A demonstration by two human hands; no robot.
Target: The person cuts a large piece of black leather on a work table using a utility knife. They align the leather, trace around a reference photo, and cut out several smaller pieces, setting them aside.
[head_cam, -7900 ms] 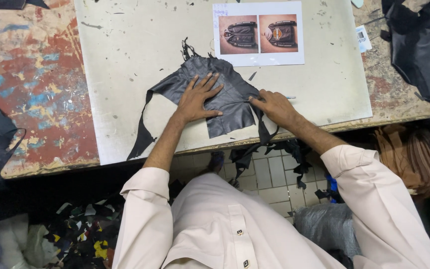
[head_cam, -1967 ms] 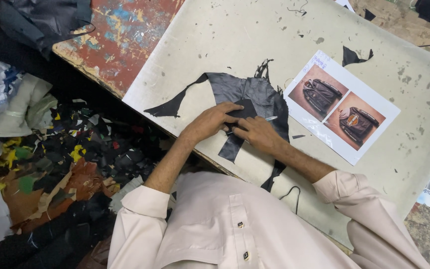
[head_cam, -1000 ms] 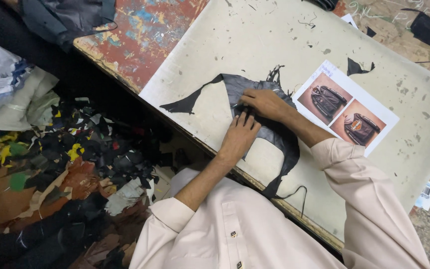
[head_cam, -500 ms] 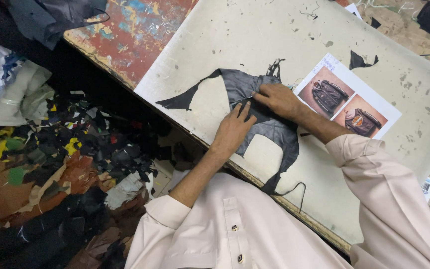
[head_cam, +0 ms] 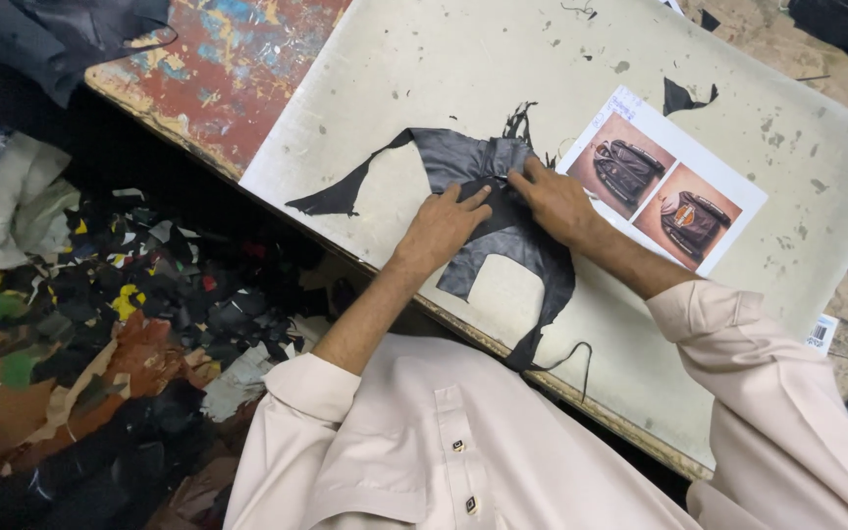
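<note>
Dark grey leather piece [head_cam: 463,162] lies flat on pale cutting board [head_cam: 424,69] atop table [head_cam: 228,49], beside printed photo sheet [head_cam: 662,186]. Left hand [head_cam: 441,224] pressed on leather, fingers spread, grip open. Right hand [head_cam: 554,201] also on leather, fingertips at its edge, pinching or merely pressing cannot tell. Coloured scraps [head_cam: 120,324] on floor.

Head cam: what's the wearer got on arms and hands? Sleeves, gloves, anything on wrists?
Bare left hand and right hand: no gloves, rings or watch visible. Pale pink long-sleeved shirt with small dark buttons; left sleeve rolled near the elbow, right sleeve pushed up the forearm.
</note>
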